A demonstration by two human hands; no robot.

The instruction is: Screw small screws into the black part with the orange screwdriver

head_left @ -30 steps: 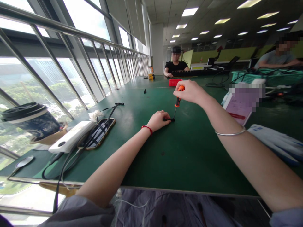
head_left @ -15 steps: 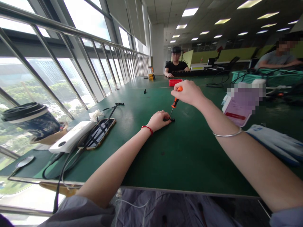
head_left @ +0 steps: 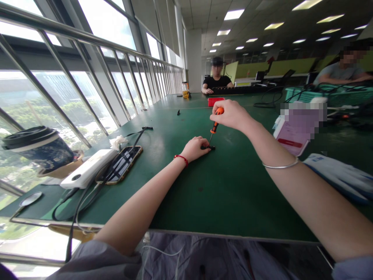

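Observation:
My left hand (head_left: 196, 149), with a red band at the wrist, rests on the green table (head_left: 221, 198) and pinches a small black part (head_left: 212, 147) that lies flat. The fingers hide some of that part, so its exact kind is unclear. Above it, my right hand (head_left: 231, 113) is closed around the handle of an orange-and-black screwdriver (head_left: 215, 126). The shaft slants down and to the left, and its tip reaches the black part beside my left fingertips. Whether the tip sits in a screw is too small to see.
At left are a phone (head_left: 124, 165) under cables, a white power bank (head_left: 89, 169) and a tilted paper cup (head_left: 37, 149). Farther back lie a small black piece (head_left: 178, 112) and a red box (head_left: 214, 102). White-and-blue gloves (head_left: 338, 175) and another phone (head_left: 297, 132) are at right. Two people sit beyond.
The screwdriver's tip has shifted left along the black part, and its handle now leans more. My right hand moved slightly left with it. My left hand has stayed in place.

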